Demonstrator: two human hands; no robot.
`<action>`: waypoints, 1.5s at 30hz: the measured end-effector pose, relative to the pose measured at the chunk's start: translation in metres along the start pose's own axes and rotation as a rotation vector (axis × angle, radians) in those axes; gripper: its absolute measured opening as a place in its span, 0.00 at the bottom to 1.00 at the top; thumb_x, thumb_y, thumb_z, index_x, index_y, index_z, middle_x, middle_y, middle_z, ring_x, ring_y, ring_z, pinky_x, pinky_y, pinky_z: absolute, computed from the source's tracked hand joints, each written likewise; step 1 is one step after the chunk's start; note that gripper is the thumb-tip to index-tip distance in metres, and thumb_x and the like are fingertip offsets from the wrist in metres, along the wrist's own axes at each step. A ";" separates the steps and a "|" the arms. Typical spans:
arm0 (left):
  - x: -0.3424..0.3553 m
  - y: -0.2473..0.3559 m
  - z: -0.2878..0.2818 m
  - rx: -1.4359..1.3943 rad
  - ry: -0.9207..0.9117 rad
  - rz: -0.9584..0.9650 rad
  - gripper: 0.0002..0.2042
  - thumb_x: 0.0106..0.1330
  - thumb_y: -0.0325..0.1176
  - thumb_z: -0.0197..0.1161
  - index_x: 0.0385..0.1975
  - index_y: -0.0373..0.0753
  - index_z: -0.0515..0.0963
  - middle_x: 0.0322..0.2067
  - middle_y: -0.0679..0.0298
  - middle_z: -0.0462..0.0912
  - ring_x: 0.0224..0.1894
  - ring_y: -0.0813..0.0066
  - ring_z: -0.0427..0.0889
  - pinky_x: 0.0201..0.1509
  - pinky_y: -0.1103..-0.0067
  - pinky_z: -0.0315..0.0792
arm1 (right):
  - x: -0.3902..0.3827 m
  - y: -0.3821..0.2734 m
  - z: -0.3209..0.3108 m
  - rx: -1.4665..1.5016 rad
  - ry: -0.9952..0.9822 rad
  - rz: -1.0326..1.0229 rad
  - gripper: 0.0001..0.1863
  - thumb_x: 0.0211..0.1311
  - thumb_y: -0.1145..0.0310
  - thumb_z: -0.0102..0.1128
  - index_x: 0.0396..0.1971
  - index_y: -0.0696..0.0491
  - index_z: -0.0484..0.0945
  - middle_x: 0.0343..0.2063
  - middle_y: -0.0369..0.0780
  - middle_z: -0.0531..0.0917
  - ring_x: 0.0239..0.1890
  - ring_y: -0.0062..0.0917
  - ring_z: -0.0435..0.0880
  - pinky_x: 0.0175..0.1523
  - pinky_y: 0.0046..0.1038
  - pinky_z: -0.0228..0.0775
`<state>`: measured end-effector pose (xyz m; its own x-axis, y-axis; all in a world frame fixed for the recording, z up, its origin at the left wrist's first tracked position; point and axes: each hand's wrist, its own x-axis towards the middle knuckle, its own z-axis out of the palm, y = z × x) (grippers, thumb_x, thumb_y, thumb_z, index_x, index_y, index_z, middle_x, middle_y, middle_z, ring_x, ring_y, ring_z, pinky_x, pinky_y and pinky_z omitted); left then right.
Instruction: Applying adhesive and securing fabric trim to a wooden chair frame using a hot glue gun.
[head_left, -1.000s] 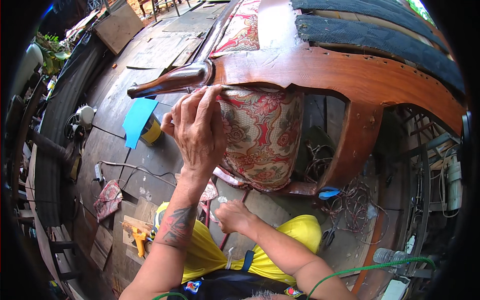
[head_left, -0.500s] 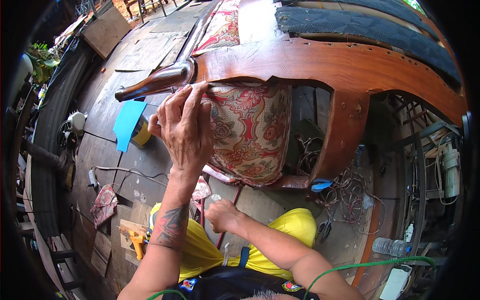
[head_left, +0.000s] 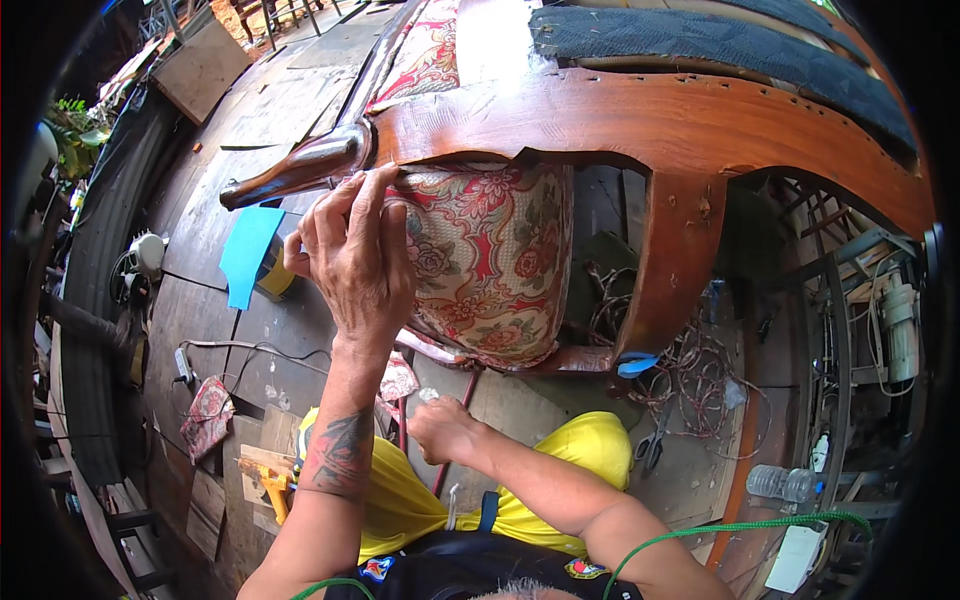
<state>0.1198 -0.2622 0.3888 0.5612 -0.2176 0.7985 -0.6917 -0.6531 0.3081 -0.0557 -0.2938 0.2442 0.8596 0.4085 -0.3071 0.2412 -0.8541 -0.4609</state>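
Observation:
A brown wooden chair frame fills the upper middle, with a floral upholstered panel below its curved rail. Against the rail's lower edge, beside a dark polished leg, my left hand reaches up with bent fingers pressed together. Whatever lies under those fingertips is hidden. Lower down, over the yellow cloth covering my lap, my right hand is closed like a fist. A small whitish bit shows just past its knuckles, and I cannot tell if it is held. A scrap of floral fabric lies near it.
A blue sheet leans over a can at left. An orange-yellow glue gun rests near my left elbow. Tangled cord, scissors and a plastic bottle lie at right. Dark blue straps cross the frame's top.
The view has shifted slightly, so the chair appears a little further left. My left hand stays at the same rail edge, and my right hand keeps its closed pose.

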 end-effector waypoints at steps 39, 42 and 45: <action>-0.001 -0.001 0.004 -0.013 0.041 0.022 0.17 0.79 0.39 0.64 0.64 0.53 0.84 0.55 0.66 0.85 0.61 0.70 0.78 0.67 0.64 0.51 | 0.000 -0.002 -0.001 -0.007 0.009 0.001 0.07 0.45 0.70 0.71 0.26 0.54 0.91 0.32 0.47 0.90 0.41 0.43 0.92 0.49 0.42 0.83; -0.001 0.000 0.004 -0.001 0.032 0.009 0.17 0.79 0.40 0.65 0.64 0.54 0.84 0.55 0.67 0.85 0.61 0.70 0.78 0.67 0.63 0.51 | -0.001 -0.003 -0.002 -0.002 -0.003 0.010 0.07 0.45 0.70 0.71 0.27 0.54 0.91 0.33 0.47 0.90 0.42 0.43 0.92 0.50 0.42 0.83; 0.000 0.001 0.002 0.010 0.037 0.007 0.17 0.78 0.40 0.66 0.64 0.54 0.84 0.55 0.68 0.85 0.61 0.70 0.78 0.67 0.63 0.51 | 0.000 -0.003 -0.003 -0.003 -0.014 0.007 0.07 0.46 0.70 0.71 0.27 0.54 0.91 0.33 0.47 0.91 0.42 0.43 0.92 0.50 0.43 0.83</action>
<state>0.1205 -0.2646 0.3881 0.5394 -0.1953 0.8191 -0.6907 -0.6591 0.2976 -0.0549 -0.2916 0.2479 0.8549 0.4069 -0.3219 0.2365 -0.8578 -0.4563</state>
